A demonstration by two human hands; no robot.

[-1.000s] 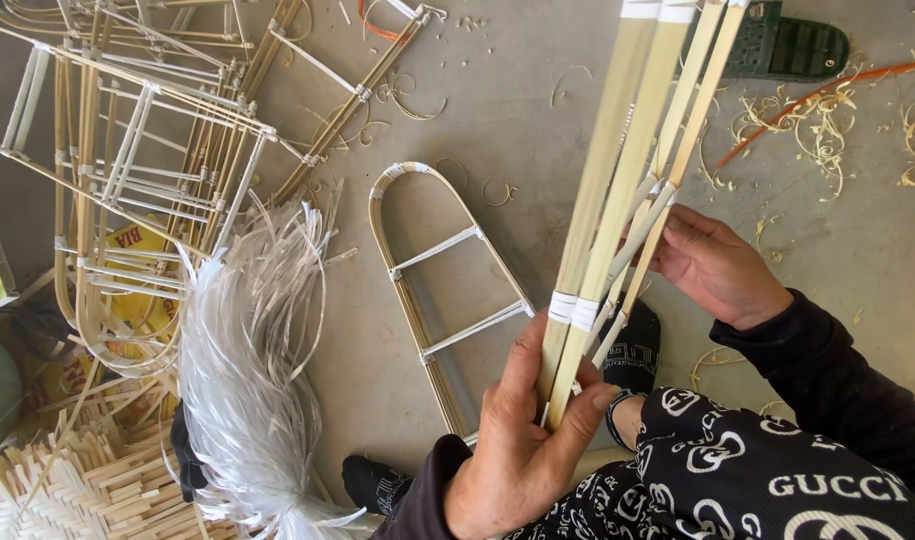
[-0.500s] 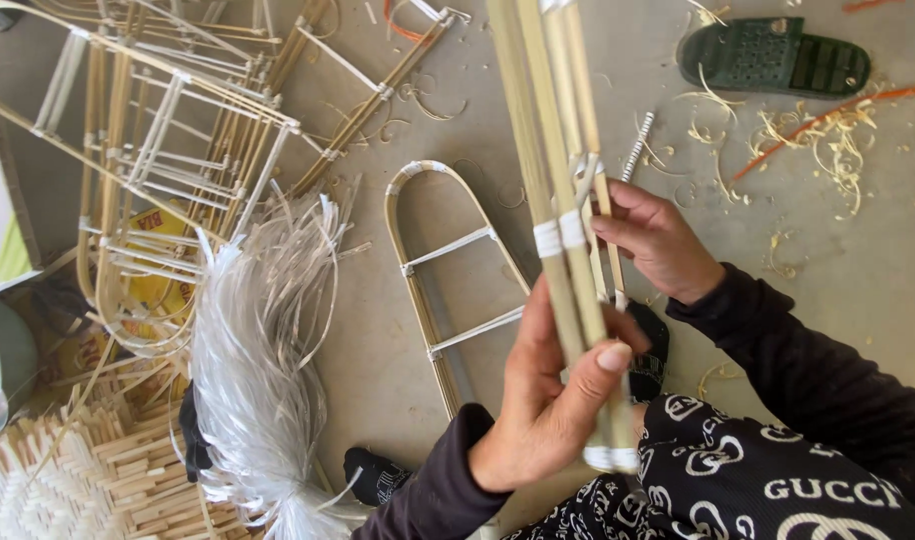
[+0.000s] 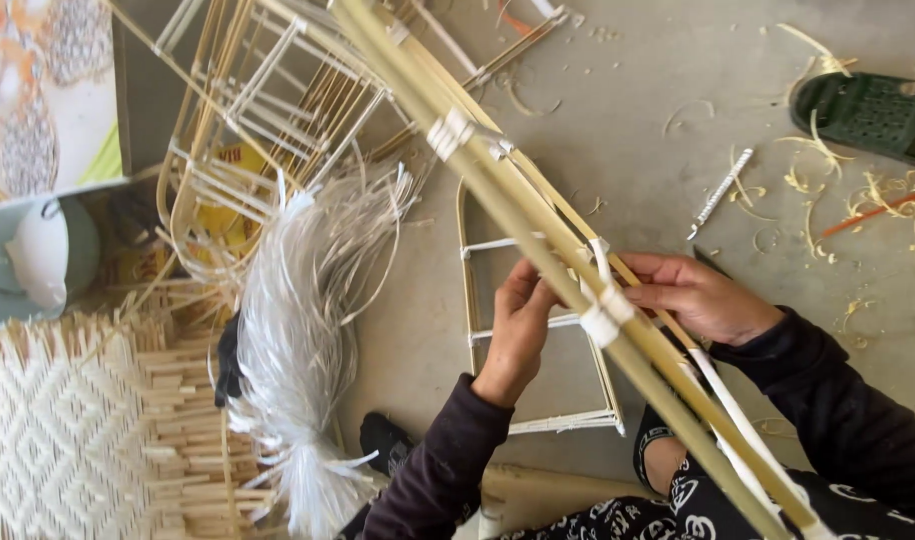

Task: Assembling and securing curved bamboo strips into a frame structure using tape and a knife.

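To our left a bundle of white plastic strips [image 3: 298, 340] lies on the floor, near an arched cane frame [image 3: 538, 400]. Our left hand [image 3: 521, 325] closes its fingers around the bundle of bamboo slats [image 3: 538, 240] from below, just beside the white binding [image 3: 603, 318]; our right hand [image 3: 698, 295] grasps it from the other side. We judge a firm, even squeeze near that binding best keeps the slats aligned.

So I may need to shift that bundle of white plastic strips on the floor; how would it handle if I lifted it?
The bundle of white strips would probably flop: the strands are thin and fan out loosely at the top. It looks light for its bulk. Being tied only near the bottom, it should hold together if gripped there, though the glossy strands may slip.
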